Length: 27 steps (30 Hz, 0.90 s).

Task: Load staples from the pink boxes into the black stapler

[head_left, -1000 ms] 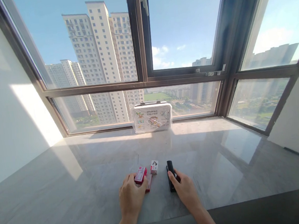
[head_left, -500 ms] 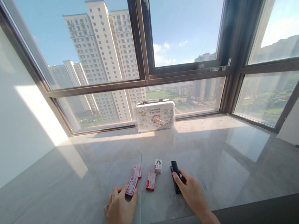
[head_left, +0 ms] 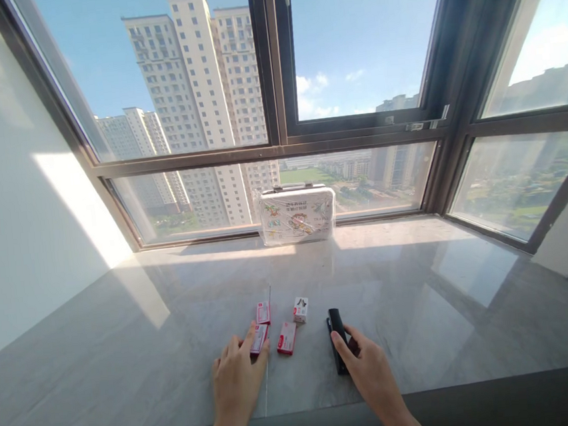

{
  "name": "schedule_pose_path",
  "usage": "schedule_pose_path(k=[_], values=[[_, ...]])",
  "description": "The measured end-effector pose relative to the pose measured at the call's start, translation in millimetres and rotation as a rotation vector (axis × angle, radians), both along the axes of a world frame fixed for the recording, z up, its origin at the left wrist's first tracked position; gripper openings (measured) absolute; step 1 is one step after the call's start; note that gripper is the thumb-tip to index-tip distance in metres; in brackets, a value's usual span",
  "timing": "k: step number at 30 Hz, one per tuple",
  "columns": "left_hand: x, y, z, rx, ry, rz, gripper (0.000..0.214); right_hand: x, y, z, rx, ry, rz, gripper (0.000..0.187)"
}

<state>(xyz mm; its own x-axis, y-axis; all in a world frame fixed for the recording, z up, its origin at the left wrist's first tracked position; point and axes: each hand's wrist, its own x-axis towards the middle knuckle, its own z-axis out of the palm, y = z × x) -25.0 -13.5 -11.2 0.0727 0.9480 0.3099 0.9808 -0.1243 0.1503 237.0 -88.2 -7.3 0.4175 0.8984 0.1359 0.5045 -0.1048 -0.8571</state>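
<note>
My left hand has its thumb and index finger closed around the sides of a small pink-and-white box, which lies on the marble sill. A second pink-and-white box lies just beyond it, close to its far end. Between my hands are a flat red-and-pink box and a small white-and-red box with a dark picture on top. On the right, my right hand is wrapped round a black stapler, thumb on its near side and fingers behind it.
A white case in clear plastic wrap, with a dark handle and printed pictures, stands against the window at the back. The grey marble sill has its front edge close to me. A white wall rises on the left.
My left hand has moved slightly right and forward with the near pink-and-white box, now nearer the far one. The stapler has shifted slightly toward me with my right hand. The view has tilted slightly.
</note>
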Motion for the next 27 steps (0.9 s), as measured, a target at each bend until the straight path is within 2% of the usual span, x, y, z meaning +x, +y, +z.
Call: schedule_pose_path(k=[3,7,11,15,20,23,27], values=[[4,9,7.7,-0.001,-0.017,0.006,0.051,3,0,-1.9,-0.002,0.003,-0.004,0.062],[23,-5,17.9,0.148,-0.076,0.012,0.044,9,-3,-4.3,-0.036,-0.010,0.010,0.062],[57,-16,20.7,0.146,-0.100,-0.174,0.038,16,-6,-0.4,-0.063,-0.017,0.078,0.054],[76,-6,14.5,0.083,-0.105,-0.260,0.043,25,-8,8.1,-0.100,-0.078,0.115,0.049],[70,-6,10.3,0.010,-0.153,-0.268,0.037,32,-5,21.4,-0.017,-0.229,0.158,0.038],[62,-20,16.0,-0.029,-0.186,-0.423,0.034,27,2,29.7,0.039,-0.281,0.211,0.036],[57,-38,27.4,-0.101,-0.199,-0.674,0.050,5,17,35.9,0.106,-0.254,0.309,0.041]])
